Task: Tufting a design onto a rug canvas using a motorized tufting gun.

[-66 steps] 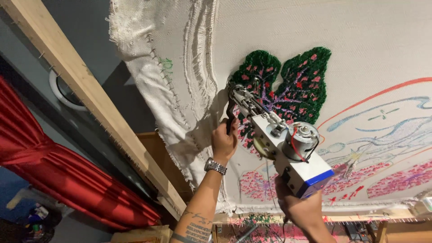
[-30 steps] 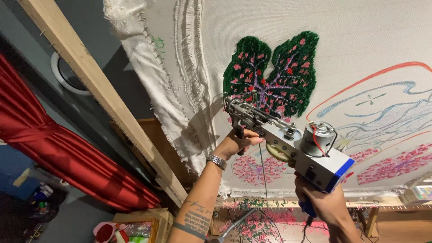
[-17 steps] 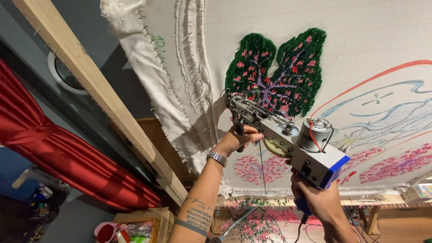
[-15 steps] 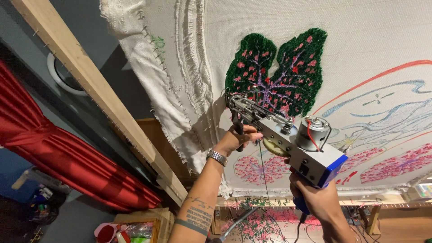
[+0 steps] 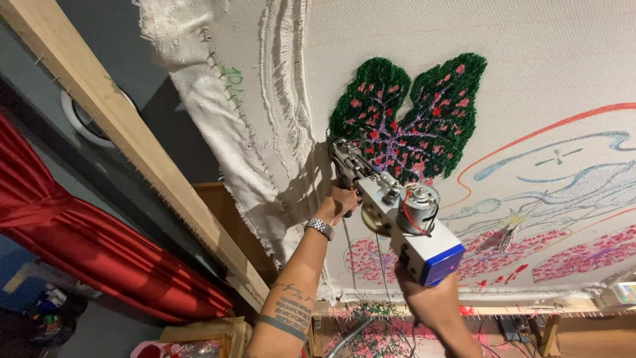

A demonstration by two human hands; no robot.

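Note:
A tufting gun (image 5: 404,215), silver with a blue end and a round motor, points its needle at a white cloth (image 5: 530,59) stretched on a frame. My left hand (image 5: 338,202) grips the gun's front handle, a metal watch on the wrist. The rear handle is in my right hand (image 5: 424,298), below the blue end. The needle tip (image 5: 333,146) touches the lower left edge of a tufted green leaf shape (image 5: 407,116) with pink and purple veins.
A wooden frame beam (image 5: 126,142) runs diagonally at the left, with tack strips holding loose cloth folds (image 5: 218,113). Red curtain (image 5: 86,245) hangs lower left. Drawn coloured outlines and pink tufted patches (image 5: 570,245) fill the cloth's right side. Yarn strands lie below.
The gun's tip has shifted slightly left along the green leaf's lower edge, both hands keeping their grip. The view has tilted a little.

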